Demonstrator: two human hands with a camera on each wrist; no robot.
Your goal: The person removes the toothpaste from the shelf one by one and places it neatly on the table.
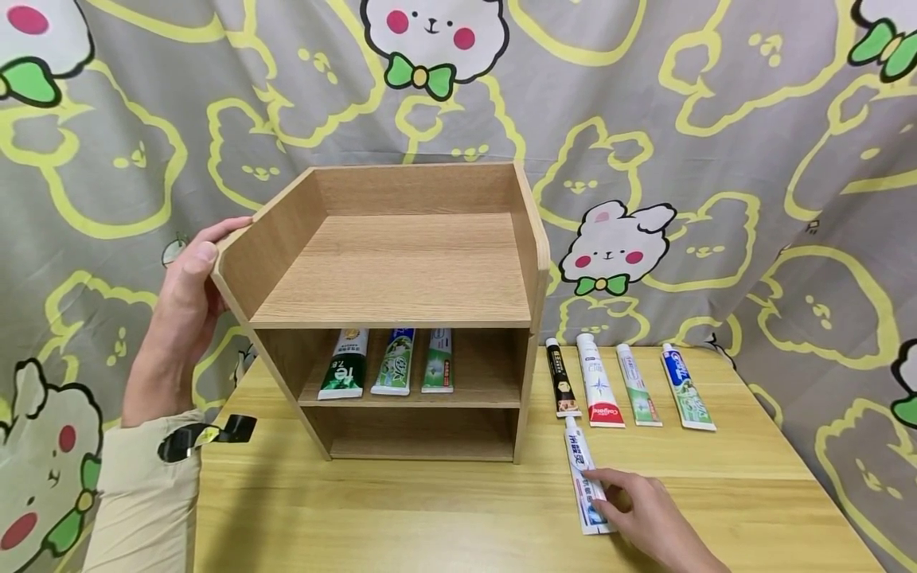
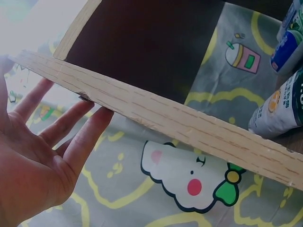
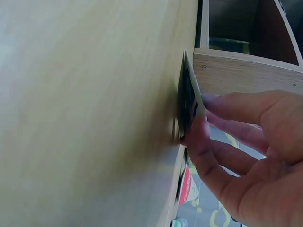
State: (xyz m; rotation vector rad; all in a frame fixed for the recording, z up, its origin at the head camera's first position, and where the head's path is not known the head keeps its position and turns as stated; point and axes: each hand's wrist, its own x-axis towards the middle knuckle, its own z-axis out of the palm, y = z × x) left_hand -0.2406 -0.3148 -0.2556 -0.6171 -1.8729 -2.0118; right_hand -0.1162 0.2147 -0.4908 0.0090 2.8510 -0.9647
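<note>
My left hand (image 1: 188,290) holds the left side panel of a small wooden shelf (image 1: 394,274). Its thumb lies at the front edge, and its fingers (image 2: 87,135) touch the panel's outer face. On the tabletop, right of the shelf, my right hand (image 1: 637,509) pinches a white and blue toothpaste tube (image 1: 582,469) near its flat end. The right wrist view shows this tube (image 3: 190,92) edge-on between thumb and fingers. A green and white tube (image 1: 347,366), a blue and green tube (image 1: 396,362) and a slimmer green tube (image 1: 438,362) lie in the shelf's middle compartment.
Behind the pinched tube lie a black tube (image 1: 562,378), a red and white Colgate tube (image 1: 600,382), a green and white tube (image 1: 637,386) and a blue and green tube (image 1: 688,390). They rest on the wooden table (image 1: 401,517). A patterned curtain (image 1: 458,119) hangs behind.
</note>
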